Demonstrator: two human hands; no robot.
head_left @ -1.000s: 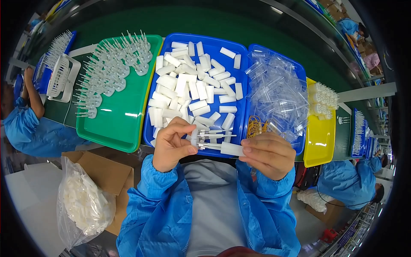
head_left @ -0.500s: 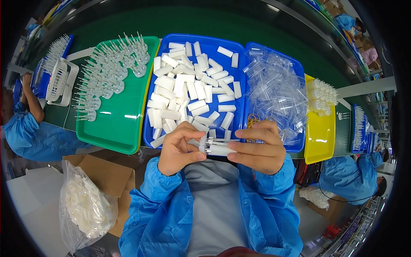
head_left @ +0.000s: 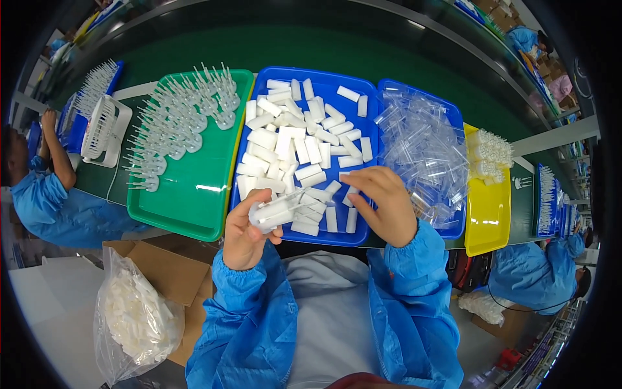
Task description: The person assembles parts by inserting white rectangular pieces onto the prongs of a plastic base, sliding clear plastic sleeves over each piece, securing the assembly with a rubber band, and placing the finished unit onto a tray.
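My left hand is closed around a clear, pronged plastic base, tilted with its thin prongs pointing to the right. A white block sits between those prongs. My right hand hangs over the near right part of the middle blue tray, thumb and fingers apart. Close to its fingertips is a loose white block; whether they touch it is unclear. Many similar white blocks lie heaped in that tray.
To the left, a green tray bears rows of upright pronged bases. Clear plastic tubes fill the right blue tray, beside a yellow tray with white parts. A small white fan and a bag of white pieces are at left.
My right hand has left the pronged base and moved up and right over the white blocks. My left hand has shifted left with the base, now tilted.
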